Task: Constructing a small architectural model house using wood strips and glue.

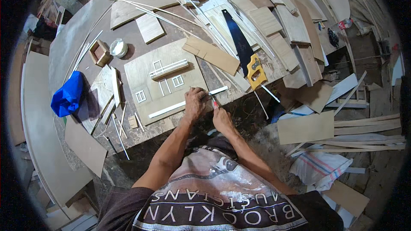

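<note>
A long white strip (167,110) lies along the near edge of a plywood panel (139,70) and reaches past it to the right. My left hand (195,103) is closed over the strip's middle, holding it down and hiding part of it. In my right hand (223,122) is a knife with a red handle (215,103), its blade against the strip just right of my left fingers. The panel looks like a small house front, bearing white-framed windows (177,81), a door frame (167,86) and a balcony-like ledge (169,69).
A yellow-handled handsaw (239,38) lies to the right, beside a brown board (212,55). Stacked wood offcuts (287,21) cover the far right. Leftward are a wooden box (99,53), a white tub (118,48), a blue bag or cloth (68,94) and thin sticks.
</note>
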Demonstrator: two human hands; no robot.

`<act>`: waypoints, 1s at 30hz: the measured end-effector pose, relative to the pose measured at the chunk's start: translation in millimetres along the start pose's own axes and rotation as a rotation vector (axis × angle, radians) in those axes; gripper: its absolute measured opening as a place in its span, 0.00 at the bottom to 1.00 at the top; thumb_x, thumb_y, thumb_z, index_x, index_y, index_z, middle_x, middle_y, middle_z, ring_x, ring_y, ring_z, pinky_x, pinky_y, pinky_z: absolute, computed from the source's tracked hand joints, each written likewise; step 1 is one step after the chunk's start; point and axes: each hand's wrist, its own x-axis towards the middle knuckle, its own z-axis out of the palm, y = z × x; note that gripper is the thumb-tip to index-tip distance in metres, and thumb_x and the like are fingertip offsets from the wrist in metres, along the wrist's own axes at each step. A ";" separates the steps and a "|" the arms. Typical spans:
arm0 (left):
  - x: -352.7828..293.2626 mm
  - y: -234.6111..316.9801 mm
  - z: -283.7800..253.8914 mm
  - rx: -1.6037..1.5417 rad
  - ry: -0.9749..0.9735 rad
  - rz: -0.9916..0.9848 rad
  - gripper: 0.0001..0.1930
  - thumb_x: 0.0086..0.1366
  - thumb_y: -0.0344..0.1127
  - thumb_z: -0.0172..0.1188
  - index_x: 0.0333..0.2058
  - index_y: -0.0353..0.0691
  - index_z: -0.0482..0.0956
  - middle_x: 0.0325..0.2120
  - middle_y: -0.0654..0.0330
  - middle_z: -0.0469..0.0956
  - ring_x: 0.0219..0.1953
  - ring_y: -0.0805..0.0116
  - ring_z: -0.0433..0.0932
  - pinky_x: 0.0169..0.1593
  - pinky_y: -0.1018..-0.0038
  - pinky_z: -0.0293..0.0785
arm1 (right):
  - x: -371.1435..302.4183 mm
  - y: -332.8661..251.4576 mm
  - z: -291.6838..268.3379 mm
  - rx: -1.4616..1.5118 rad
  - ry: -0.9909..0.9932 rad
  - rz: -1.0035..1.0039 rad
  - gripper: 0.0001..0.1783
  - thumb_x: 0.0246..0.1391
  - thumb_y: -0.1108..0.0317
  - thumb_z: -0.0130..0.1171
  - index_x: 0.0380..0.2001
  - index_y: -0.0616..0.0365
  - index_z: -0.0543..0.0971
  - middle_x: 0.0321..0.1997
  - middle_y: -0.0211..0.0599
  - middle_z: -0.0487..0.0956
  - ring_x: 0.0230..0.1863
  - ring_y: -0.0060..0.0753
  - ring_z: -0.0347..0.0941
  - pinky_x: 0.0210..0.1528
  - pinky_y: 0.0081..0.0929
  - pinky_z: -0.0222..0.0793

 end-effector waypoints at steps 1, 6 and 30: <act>0.0 -1.2 0.3 0.001 0.016 0.027 0.08 0.53 0.31 0.64 0.34 0.43 0.85 0.36 0.61 0.80 0.45 0.57 0.74 0.51 0.57 0.63 | -0.7 -2.9 -2.1 0.004 0.000 -0.011 0.26 0.67 0.55 0.40 0.34 0.71 0.76 0.35 0.69 0.78 0.42 0.73 0.73 0.46 0.59 0.67; -0.6 -7.4 5.3 0.008 0.020 -0.004 0.07 0.54 0.32 0.65 0.33 0.45 0.84 0.36 0.64 0.80 0.43 0.59 0.74 0.48 0.59 0.63 | 14.4 11.3 6.9 -0.077 -0.079 -0.037 0.26 0.67 0.55 0.40 0.34 0.70 0.76 0.34 0.68 0.78 0.41 0.73 0.74 0.44 0.59 0.68; 0.4 -1.7 8.1 0.021 -0.007 -0.083 0.14 0.50 0.30 0.65 0.38 0.42 0.82 0.39 0.57 0.77 0.47 0.53 0.72 0.50 0.56 0.64 | 38.0 47.1 -4.6 0.234 -0.140 -0.087 0.24 0.67 0.51 0.40 0.42 0.64 0.74 0.38 0.64 0.77 0.43 0.70 0.72 0.45 0.55 0.66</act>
